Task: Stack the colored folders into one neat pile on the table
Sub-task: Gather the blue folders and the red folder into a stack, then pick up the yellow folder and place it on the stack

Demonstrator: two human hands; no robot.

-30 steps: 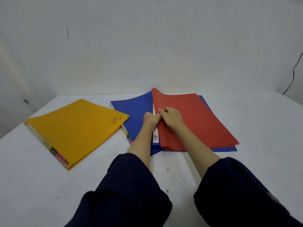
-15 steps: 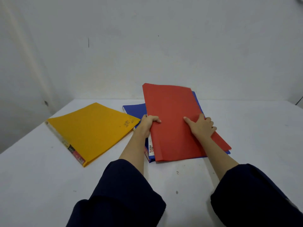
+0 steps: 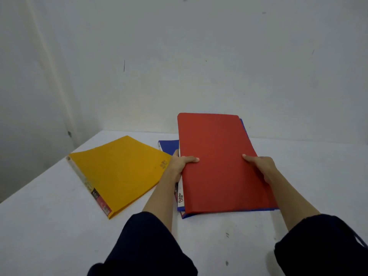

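Red folder [image 3: 217,162] gripped between left hand [image 3: 180,163], right hand [image 3: 261,166].

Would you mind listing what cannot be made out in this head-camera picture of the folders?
All in the head view:
- Blue plastic folder: mostly covered by the red plastic folder; only edge strips show.
- Left hand and right hand: fingers beneath the red folder are hidden.
- Label on the yellow plastic folder spine: too small to read.
- Sleeves: cut off by the bottom edge.
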